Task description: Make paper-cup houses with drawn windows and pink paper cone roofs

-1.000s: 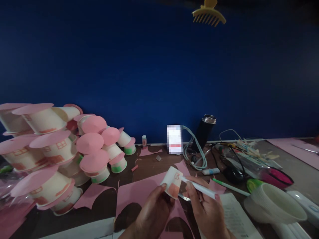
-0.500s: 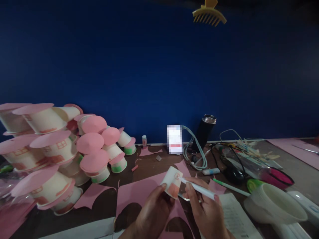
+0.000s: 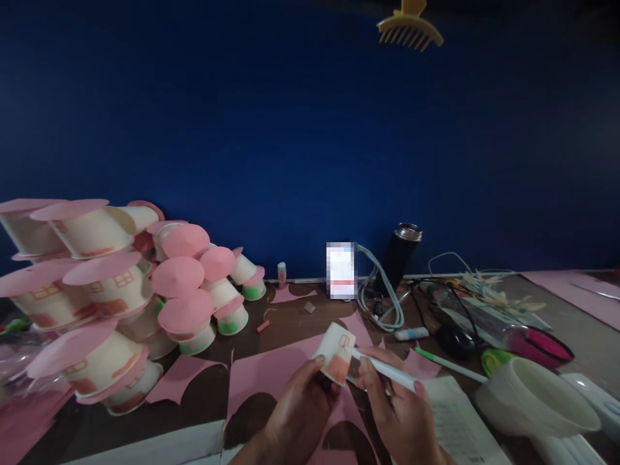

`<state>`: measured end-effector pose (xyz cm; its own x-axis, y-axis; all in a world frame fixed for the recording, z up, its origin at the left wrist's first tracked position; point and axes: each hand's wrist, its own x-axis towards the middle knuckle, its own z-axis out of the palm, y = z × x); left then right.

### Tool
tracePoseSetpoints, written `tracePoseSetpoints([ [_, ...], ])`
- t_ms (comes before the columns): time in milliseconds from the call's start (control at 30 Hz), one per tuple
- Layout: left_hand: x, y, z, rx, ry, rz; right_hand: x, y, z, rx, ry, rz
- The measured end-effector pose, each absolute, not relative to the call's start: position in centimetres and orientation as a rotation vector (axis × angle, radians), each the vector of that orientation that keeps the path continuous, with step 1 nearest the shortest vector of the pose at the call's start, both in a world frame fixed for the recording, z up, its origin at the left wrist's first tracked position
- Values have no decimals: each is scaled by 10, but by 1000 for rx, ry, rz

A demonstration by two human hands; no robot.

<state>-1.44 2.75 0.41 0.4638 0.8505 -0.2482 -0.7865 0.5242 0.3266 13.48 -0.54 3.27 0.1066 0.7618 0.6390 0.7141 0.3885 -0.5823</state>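
A small white paper cup (image 3: 338, 345) with an orange-red patch and a small drawn window is held tilted in my left hand (image 3: 301, 408), thumb on its near side. My right hand (image 3: 401, 405) grips a white marker (image 3: 387, 369), whose tip is at the drawn window on the cup. Pink paper (image 3: 264, 374) with round cut-outs lies beneath the hands. Many cups with pink paper roofs (image 3: 184, 313) are stacked at the left, some with drawn windows and orange or green patches.
A blurred bright screen (image 3: 341, 271) stands by the blue wall, beside a looped cable (image 3: 400, 310) and a black bottle (image 3: 397, 258). To the right are a green-tipped marker (image 3: 450, 364), a black mouse (image 3: 455, 339), stacked white cups (image 3: 533, 397) and a printed sheet (image 3: 460, 420).
The whole view has shifted slightly. Both hands keep their hold on the cup and the marker, and more strokes show in the drawn window.
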Motion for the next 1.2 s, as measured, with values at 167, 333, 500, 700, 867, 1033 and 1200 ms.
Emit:
tracePoseSetpoints([
  [167, -15, 27, 7, 173, 402, 1014, 134, -7, 32, -1339, -1609, 110],
  [333, -15, 28, 7, 112, 462, 1046, 134, -7, 44, -1288, -1459, 208],
  [500, -15, 27, 11, 101, 440, 1032, 136, -6, 51, -1325, -1403, 256],
  [700, -15, 25, 11, 156, 408, 986, 137, -6, 43, -1366, -1480, 243],
  [867, -14, 25, 11, 173, 442, 985, 135, -6, 42, -1364, -1537, 173],
  [1033, -14, 25, 11, 183, 436, 979, 134, -6, 43, -1392, -1586, 101],
  [1200, -13, 25, 10, 174, 471, 986, 134, -5, 43, -1386, -1596, 85],
])
